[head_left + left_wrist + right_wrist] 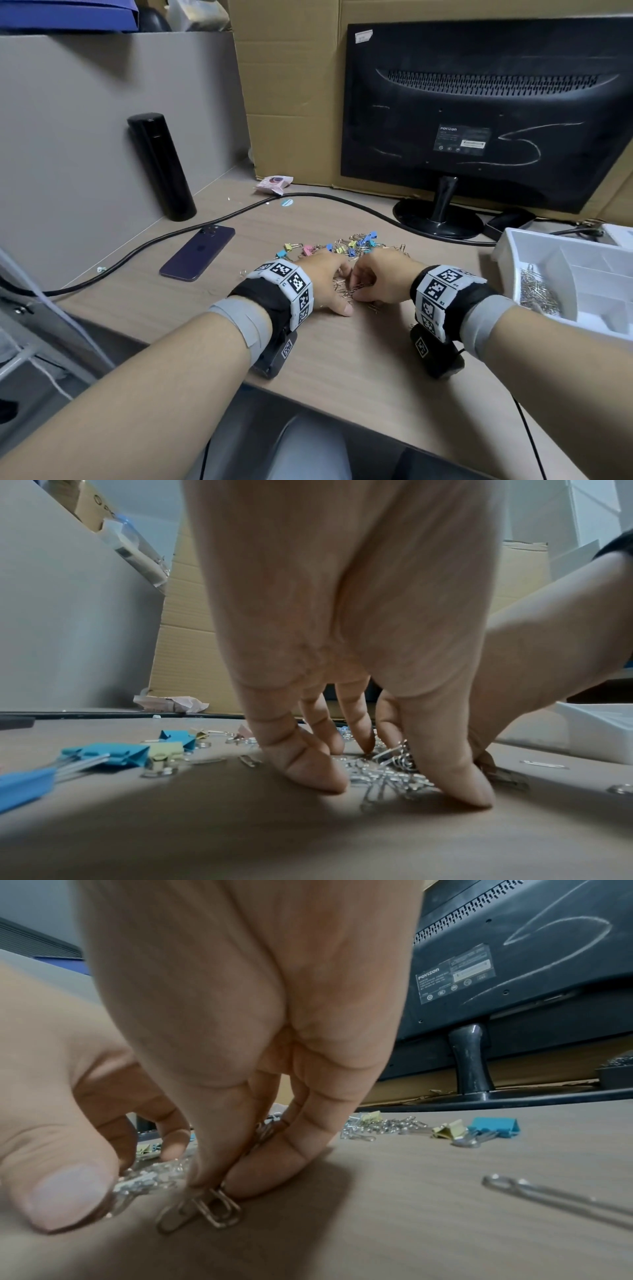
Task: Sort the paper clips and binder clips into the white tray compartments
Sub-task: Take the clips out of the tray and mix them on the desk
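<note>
A heap of silver paper clips point(346, 293) lies mid-desk between both hands. My left hand point(342, 296) cups it, fingertips and thumb on the desk around the paper clips point(377, 785). My right hand point(363, 291) meets it from the right. In the right wrist view its thumb and fingers point(274, 1167) pinch a few linked paper clips point(212, 1210) against the desk. Coloured binder clips point(359, 241) lie mixed with more paper clips just beyond the hands. The white tray point(513, 240) stands at the right, one compartment holding paper clips point(537, 294).
A purple phone point(198, 251) and a black flask point(161, 164) are to the left, with a black cable point(239, 212) running across behind the clips. A monitor point(479, 113) and cardboard box point(291, 85) stand at the back. One loose paper clip point(548, 1196) lies right of my right hand.
</note>
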The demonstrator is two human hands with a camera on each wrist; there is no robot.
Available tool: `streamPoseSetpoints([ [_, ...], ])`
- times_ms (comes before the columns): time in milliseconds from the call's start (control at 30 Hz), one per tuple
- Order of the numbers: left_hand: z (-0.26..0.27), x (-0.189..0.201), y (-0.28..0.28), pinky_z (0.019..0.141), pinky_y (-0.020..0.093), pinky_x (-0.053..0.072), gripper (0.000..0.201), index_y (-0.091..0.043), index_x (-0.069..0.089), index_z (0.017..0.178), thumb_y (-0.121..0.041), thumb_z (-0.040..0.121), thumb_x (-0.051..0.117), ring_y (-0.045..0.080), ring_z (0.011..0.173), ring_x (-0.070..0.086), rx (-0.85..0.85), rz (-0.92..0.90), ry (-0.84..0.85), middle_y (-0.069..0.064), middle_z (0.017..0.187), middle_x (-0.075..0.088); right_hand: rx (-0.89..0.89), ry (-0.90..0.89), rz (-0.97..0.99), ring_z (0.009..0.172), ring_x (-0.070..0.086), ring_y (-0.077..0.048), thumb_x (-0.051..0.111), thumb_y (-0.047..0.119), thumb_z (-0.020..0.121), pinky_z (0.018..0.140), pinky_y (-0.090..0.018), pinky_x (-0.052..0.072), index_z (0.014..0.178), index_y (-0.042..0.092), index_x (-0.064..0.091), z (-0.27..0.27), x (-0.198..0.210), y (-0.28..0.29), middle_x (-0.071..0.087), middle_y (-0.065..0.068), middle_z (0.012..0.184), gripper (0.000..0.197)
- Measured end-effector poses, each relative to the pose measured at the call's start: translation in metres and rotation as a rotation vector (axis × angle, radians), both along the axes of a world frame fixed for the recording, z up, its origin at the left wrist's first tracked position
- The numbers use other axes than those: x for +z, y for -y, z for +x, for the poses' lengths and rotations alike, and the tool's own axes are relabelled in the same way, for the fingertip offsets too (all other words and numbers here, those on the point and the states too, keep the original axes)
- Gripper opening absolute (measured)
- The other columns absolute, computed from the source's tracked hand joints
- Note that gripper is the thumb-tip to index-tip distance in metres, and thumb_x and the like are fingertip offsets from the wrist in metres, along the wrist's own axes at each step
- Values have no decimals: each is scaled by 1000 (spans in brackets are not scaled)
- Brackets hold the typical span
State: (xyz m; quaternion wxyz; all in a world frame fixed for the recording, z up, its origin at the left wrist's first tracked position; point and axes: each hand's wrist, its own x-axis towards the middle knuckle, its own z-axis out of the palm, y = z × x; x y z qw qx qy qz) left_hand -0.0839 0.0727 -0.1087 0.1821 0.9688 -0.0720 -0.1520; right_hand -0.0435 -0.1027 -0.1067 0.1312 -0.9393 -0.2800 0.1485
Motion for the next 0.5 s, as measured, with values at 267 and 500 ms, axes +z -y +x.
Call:
streamPoseSetpoints([
  [267,3,7,18,90,30,58,27,-19,78,104,-20,79,90,20,102,73,7,-36,14,3,106,77,-164,-70,74,62,71,-7,84,27,82,55,-12,45,77,31,73,0,5,35,71,13,70,12],
  [500,3,8,23,81,26,55,15,-24,77,95,-20,84,86,18,91,73,-8,17,6,-11,79,71,-210,-136,212,59,70,-2,80,24,88,63,-13,53,88,26,78,-8,6,40,71,14,65,3],
])
